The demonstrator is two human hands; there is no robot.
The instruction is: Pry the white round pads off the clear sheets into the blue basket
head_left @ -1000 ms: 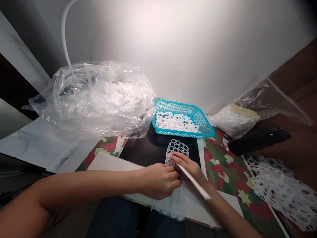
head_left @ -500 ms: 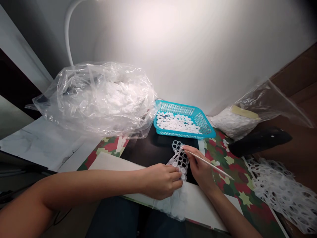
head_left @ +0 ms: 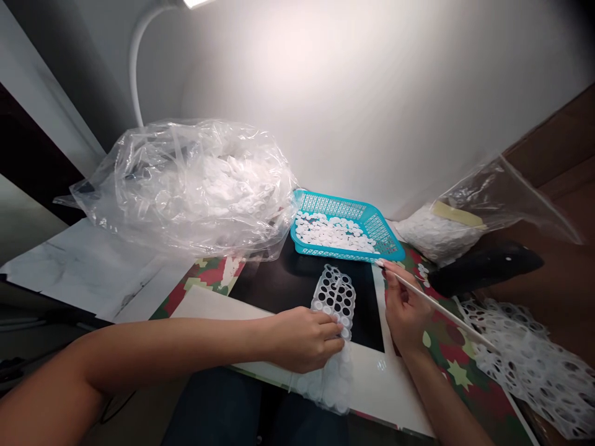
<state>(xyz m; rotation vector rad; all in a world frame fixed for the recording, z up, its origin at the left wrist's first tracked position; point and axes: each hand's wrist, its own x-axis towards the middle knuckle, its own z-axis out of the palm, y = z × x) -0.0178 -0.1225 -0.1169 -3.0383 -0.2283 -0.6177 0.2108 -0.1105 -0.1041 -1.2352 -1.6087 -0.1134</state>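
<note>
My left hand (head_left: 302,339) is closed, pinching a clear plastic strip (head_left: 333,300) punched with round holes and still carrying some white discs. The strip lies flat on a dark board and runs off over the front edge. My right hand (head_left: 405,306) is closed round a thin white stick (head_left: 441,310), whose tip points toward the near right corner of a turquoise basket (head_left: 388,243). The basket holds a layer of small white discs (head_left: 332,230).
A big clear bag of white plastic (head_left: 186,186) lies at the back left under a white lamp arm (head_left: 139,68). A smaller bag of white discs (head_left: 446,229) and a black object (head_left: 483,267) lie right. Emptied perforated strips (head_left: 530,365) pile at the right edge.
My right hand has left the strip and swung right and forward with the stick, toward the basket's corner. The strip, lifted half a second ago, lies flat again. My left hand stayed put.
</note>
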